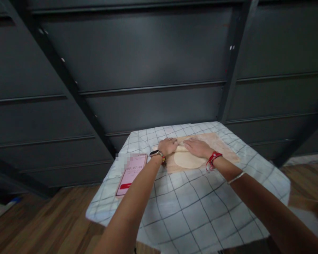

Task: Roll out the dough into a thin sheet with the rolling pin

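A flat, rounded sheet of pale dough [189, 161] lies on a tan mat [224, 146]. Across its far part runs a pale cylinder [182, 149] that looks like a rolling pin; its colour nearly matches the dough, and both hands cover much of it. My left hand [168, 146] is closed over its left part, fingers bent across the top. On the right part rests my right hand [197, 147], palm down with the fingers laid over it. The hands are close together, a short stretch of the cylinder showing between them.
A phone [134, 173] with a running timer on its screen lies left of my left forearm. Checked cloth [190, 208] covers the small table. Behind it stands a dark metal panel [153, 106] with ribs, and wood-look flooring [60, 215] surrounds the table.
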Action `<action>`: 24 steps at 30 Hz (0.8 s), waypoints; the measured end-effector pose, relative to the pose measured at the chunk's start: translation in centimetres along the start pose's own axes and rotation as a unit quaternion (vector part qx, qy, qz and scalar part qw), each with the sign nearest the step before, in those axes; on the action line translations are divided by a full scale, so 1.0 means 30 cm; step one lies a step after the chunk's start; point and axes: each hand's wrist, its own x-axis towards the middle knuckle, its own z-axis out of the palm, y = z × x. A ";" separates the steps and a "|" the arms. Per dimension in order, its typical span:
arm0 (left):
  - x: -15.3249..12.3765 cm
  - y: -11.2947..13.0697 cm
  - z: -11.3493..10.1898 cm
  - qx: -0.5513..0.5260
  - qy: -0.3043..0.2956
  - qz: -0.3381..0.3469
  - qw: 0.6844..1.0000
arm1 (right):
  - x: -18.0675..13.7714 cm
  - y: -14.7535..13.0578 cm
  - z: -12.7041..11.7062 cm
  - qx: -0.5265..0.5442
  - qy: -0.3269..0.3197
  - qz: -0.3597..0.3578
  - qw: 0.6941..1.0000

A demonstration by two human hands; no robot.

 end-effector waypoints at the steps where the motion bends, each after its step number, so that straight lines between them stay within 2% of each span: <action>1: 0.011 -0.003 0.003 -0.002 0.003 -0.002 1.000 | 0.008 0.007 0.001 -0.012 0.004 -0.010 1.000; 6: 0.076 -0.011 0.002 -0.019 0.025 -0.040 0.999 | 0.065 0.054 0.004 -0.088 0.013 -0.033 0.995; 10: 0.134 -0.017 -0.008 -0.022 0.064 -0.089 0.994 | 0.120 0.096 0.000 -0.113 0.005 0.012 0.994; 17: 0.228 -0.051 -0.001 -0.054 0.043 -0.121 0.990 | 0.217 0.171 0.018 -0.073 0.013 0.102 0.992; 21: 0.245 -0.056 0.004 -0.064 0.048 -0.121 0.989 | 0.244 0.203 0.046 -0.077 -0.007 0.090 0.993; 24: 0.240 -0.055 0.006 -0.067 0.026 -0.110 0.991 | 0.234 0.205 0.055 -0.078 -0.025 0.059 0.995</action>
